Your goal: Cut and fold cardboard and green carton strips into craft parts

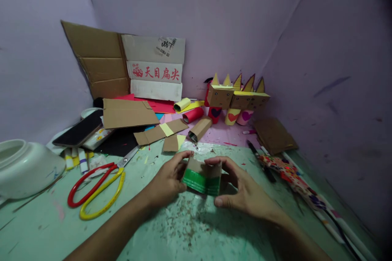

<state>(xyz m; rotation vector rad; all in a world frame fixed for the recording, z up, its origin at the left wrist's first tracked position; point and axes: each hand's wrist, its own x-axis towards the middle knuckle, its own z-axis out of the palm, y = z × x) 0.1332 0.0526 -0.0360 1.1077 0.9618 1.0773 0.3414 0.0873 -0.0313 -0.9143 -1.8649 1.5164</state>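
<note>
A small folded cardboard piece (202, 177), bare brown at the top with a glossy green band below, is held upright just above the green tabletop (147, 228). My left hand (169, 179) pinches its left edge between thumb and fingers. On the right edge, the fingers of my right hand (237, 187) curl round the card, the thumb near its lower corner. Scissors (101, 189) with red and yellow handles lie left of my left hand, blades pointing up and right. Brown scraps are scattered on the table below the card.
A white pot (27, 171) stands at the left. Behind are cardboard sheets (130, 114), a cardboard tube (200, 129), coloured paper rolls and cardboard figures (220, 97). A knife (261, 161), a flat cardboard piece (275, 135) and a patterned strip (294, 179) lie right.
</note>
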